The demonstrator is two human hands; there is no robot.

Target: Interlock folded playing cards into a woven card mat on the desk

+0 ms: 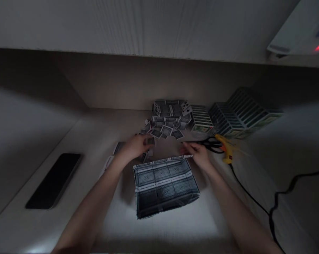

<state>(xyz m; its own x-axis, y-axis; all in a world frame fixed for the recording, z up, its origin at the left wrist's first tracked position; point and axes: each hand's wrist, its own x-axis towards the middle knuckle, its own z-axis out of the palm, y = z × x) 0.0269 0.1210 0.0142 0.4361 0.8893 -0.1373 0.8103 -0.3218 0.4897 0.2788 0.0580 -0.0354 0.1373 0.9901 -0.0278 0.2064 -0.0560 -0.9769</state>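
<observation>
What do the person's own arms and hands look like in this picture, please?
The left hand and right hand are ungloved, with no watch or bracelet visible at the wrists. The left forearm and right forearm are bare along nearly all their visible length; no sleeve can be made out clearly. Dimness and blur hide finer details such as rings.
</observation>
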